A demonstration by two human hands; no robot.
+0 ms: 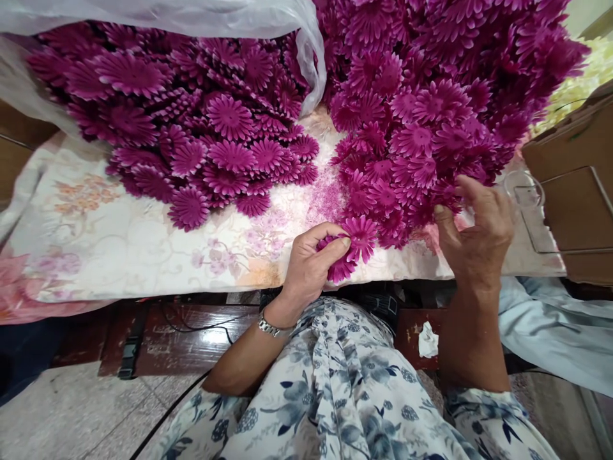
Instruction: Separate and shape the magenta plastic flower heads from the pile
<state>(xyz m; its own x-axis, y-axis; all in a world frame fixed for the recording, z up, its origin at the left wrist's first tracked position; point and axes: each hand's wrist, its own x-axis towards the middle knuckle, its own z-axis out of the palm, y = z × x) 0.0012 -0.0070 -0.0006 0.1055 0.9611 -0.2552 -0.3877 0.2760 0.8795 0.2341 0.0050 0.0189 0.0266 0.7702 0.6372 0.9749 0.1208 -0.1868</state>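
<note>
My left hand (313,259) is closed around a small stack of magenta artificial flower heads (352,246) at the near edge of the cloth-covered table (119,236). My right hand (474,230) reaches into the lower edge of the right heap of flower heads (431,108), thumb and fingers curled among the petals. Whether it grips one is hidden by the fingers. A second heap of the same flower heads (201,121) lies to the left, partly inside a clear plastic bag (306,57).
Brown cardboard boxes (575,185) stand at the right, with pale yellow flowers (591,76) behind them. A light blue cloth (560,326) lies beside my right arm. A dark wooden bench (191,338) runs under the table, above a tiled floor (71,415).
</note>
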